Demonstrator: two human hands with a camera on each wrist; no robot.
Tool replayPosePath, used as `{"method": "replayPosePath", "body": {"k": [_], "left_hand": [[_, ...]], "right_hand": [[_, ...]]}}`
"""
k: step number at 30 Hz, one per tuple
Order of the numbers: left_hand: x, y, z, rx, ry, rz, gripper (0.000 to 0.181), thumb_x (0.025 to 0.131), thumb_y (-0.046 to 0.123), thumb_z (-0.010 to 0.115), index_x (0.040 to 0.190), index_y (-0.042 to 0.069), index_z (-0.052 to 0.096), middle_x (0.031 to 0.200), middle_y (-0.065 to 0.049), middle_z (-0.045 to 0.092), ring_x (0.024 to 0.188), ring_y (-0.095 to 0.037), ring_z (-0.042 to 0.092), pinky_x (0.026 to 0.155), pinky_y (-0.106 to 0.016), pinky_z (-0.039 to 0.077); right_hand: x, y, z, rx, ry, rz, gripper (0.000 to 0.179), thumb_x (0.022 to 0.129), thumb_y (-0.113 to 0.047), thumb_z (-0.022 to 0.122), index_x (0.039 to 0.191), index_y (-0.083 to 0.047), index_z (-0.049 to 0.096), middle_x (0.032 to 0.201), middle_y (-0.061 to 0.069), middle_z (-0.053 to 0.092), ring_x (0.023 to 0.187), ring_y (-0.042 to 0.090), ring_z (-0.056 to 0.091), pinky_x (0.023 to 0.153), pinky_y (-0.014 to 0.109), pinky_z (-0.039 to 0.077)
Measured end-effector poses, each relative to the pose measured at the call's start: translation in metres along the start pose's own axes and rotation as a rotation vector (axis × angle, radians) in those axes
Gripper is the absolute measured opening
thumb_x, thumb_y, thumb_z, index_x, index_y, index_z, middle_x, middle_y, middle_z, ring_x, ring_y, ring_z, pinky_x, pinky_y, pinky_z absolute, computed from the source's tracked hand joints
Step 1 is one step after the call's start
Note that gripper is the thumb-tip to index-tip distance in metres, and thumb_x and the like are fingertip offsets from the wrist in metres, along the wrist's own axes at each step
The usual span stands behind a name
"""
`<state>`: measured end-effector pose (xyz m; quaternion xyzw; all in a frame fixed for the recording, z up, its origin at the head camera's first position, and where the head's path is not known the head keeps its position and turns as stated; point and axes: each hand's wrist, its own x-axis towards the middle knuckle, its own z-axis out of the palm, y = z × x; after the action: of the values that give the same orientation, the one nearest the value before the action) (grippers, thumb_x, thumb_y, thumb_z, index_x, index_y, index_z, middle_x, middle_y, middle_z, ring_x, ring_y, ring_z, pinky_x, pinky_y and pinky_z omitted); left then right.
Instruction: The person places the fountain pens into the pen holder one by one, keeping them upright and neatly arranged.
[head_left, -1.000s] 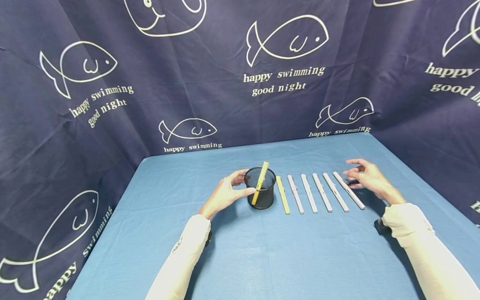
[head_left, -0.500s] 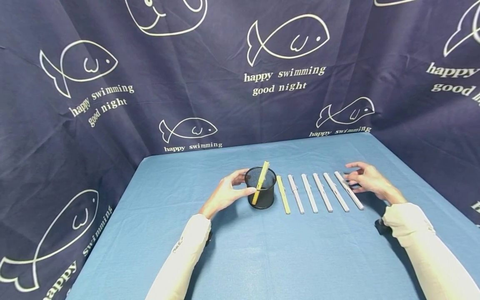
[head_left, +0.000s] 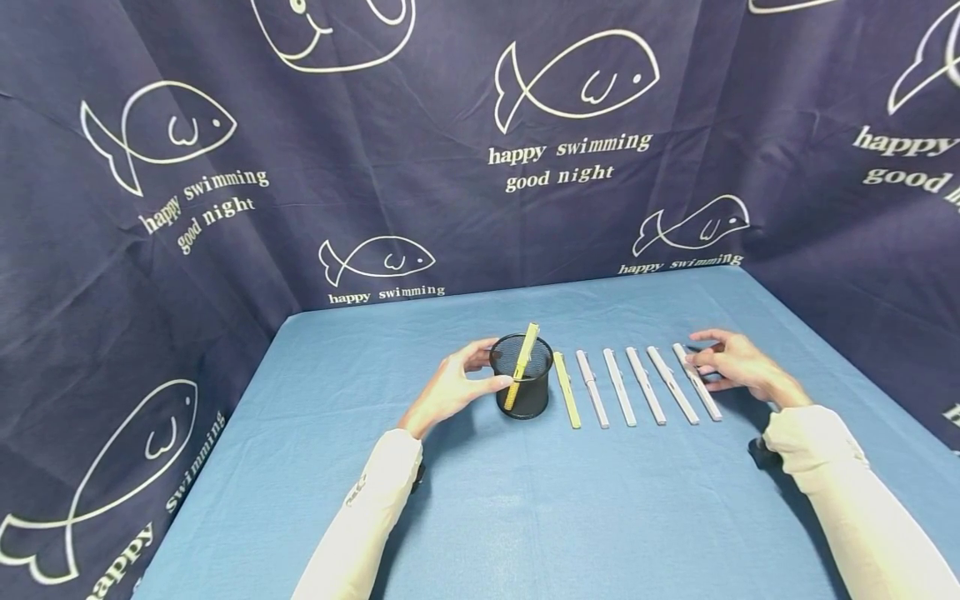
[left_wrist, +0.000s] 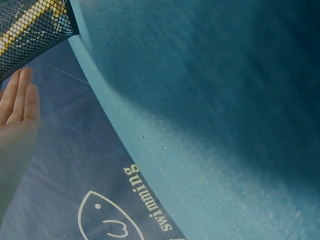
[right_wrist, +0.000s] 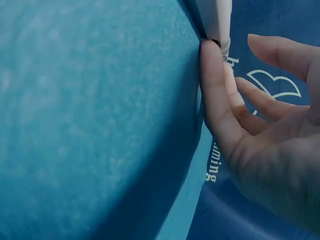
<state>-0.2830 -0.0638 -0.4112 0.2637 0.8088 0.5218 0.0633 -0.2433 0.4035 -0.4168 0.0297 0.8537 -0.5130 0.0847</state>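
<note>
Cup (head_left: pixel 534 402) of black mesh stands upright on the blue cloth-covered bench (head_left: pixel 480 517), set in from the far edge, with the left and right edges both well apart from it. A yellow pen (head_left: pixel 527 343) leans inside it, its top end rising above the rim; the left wrist view shows yellow through the mesh. The left hand (head_left: pixel 459 373) holds the cup from the side facing the bench's left edge, thumb across the front and the other fingers round the back.

Six pens lie in a spaced row from the cup toward the right edge, one end of each pointing roughly at the far edge. A second yellow pen (head_left: pixel 566 390) is just beside the cup; next come a pale pinkish pen (head_left: pixel 592 389) and four whitish ones, the last of them, the end pen (head_left: pixel 705 396), being nearest the right edge. The right hand (head_left: pixel 738 365) is on that pen's outer side, its fingers loosely extended, not clenched, with fingertips touching the pen where it lies; the index finger stands clear of it.

Pale sleeves (head_left: pixel 832 467) cover both forearms. Behind the far edge hangs a dark blue curtain (head_left: pixel 420 183) with white fish outlines and lettering.
</note>
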Motion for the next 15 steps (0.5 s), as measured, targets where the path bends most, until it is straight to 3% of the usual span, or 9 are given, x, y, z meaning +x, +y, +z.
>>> {"method": "replayPosePath", "body": {"k": [8,15], "left_hand": [[-0.0007,-0.0001,-0.0006,-0.006,-0.006,-0.001,0.071,0.088,0.036,0.084,0.15,0.018,0.055,0.132,-0.012,0.068,0.127,-0.028,0.059,0.11,-0.056,0.041],[-0.0006,-0.0003,-0.0005,-0.001,-0.003,0.001,0.071,0.088,0.037,0.084,0.15,0.019,0.055,0.13,-0.01,0.069,0.126,-0.028,0.06,0.11,-0.056,0.041]], "right_hand": [[0.0011,-0.0022,0.0011,-0.018,-0.012,0.027,0.069,0.101,-0.011,0.062,0.152,0.016,0.024,0.116,0.018,0.064,0.093,0.014,0.063,0.079,0.041,0.062],[0.0013,-0.0035,0.002,-0.034,-0.024,0.023,0.068,0.1,-0.008,0.061,0.151,0.018,0.025,0.12,0.027,0.063,0.096,0.02,0.063,0.078,0.042,0.062]]}}
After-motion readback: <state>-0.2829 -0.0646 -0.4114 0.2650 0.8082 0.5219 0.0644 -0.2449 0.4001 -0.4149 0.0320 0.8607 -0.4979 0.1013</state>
